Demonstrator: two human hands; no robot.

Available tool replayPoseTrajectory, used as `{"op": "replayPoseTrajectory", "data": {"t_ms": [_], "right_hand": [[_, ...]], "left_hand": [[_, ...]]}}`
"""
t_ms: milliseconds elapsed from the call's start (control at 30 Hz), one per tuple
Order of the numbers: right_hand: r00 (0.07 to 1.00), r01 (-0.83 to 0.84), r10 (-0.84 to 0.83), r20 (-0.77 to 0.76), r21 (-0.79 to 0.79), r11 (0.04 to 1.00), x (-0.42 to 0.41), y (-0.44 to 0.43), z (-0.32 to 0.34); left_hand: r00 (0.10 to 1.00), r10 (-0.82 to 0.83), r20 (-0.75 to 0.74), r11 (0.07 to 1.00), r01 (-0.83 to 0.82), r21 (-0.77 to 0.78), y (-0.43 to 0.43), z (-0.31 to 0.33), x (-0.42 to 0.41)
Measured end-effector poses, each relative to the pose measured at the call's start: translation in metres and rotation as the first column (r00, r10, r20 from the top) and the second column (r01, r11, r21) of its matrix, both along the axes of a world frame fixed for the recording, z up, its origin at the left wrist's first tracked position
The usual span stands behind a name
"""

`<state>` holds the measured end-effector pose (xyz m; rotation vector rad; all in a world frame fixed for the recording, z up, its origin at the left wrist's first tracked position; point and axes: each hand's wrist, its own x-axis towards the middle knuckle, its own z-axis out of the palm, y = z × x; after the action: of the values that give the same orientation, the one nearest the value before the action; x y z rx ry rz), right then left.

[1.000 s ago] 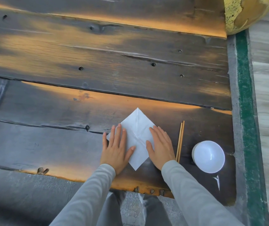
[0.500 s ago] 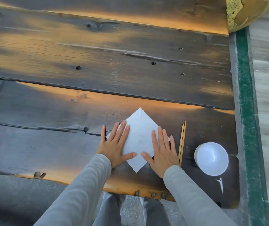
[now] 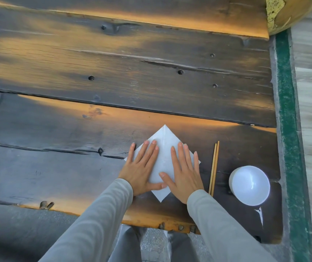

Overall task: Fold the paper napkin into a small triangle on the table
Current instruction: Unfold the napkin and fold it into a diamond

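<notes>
A white paper napkin (image 3: 164, 142) lies flat as a diamond on the dark wooden table (image 3: 113, 72), one corner pointing away from me and one toward me. A faint crease runs down its middle. My left hand (image 3: 142, 167) rests palm down on its left half, fingers spread. My right hand (image 3: 184, 170) presses flat on its right half. The two thumbs nearly meet over the napkin's lower part. Much of the napkin is hidden under the hands.
A pair of wooden chopsticks (image 3: 214, 167) lies just right of my right hand. A white bowl (image 3: 249, 185) stands further right near the table's corner. A green strip (image 3: 287, 129) borders the table's right edge. The near table edge is close below the napkin.
Both hands have slid inward and forward over the napkin, so the thumbs now almost touch. The napkin stays flat in the same place.
</notes>
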<state>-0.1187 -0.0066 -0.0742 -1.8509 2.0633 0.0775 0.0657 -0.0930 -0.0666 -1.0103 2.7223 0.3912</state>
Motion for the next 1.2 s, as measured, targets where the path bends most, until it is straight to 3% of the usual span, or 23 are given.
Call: {"op": "replayPoseTrajectory", "data": {"t_ms": [200, 567, 800, 1000, 1200], "right_hand": [[0.998, 0.012, -0.006, -0.066, 0.091, 0.996, -0.004, -0.001, -0.01], [0.998, 0.007, -0.001, -0.059, 0.096, 0.995, -0.003, -0.004, -0.009], [1.0, -0.027, 0.027, -0.015, 0.029, 0.999, -0.011, -0.003, 0.0], [0.956, 0.173, -0.119, 0.266, -0.187, 0.967, -0.009, 0.003, 0.022], [0.925, 0.128, -0.03, 0.379, -0.237, 0.963, 0.006, 0.036, 0.025]], "left_hand": [[0.988, -0.045, 0.147, 0.998, 0.036, 0.059, -0.005, -0.008, 0.003], [0.988, -0.032, 0.151, 0.997, 0.021, 0.075, -0.005, -0.009, 0.003], [0.992, -0.043, -0.115, 0.999, 0.041, -0.021, 0.005, -0.011, 0.02], [0.957, -0.045, -0.287, 0.991, 0.006, -0.137, 0.023, -0.016, 0.034], [0.933, -0.011, -0.359, 0.993, -0.032, -0.111, 0.035, -0.021, 0.033]]}}
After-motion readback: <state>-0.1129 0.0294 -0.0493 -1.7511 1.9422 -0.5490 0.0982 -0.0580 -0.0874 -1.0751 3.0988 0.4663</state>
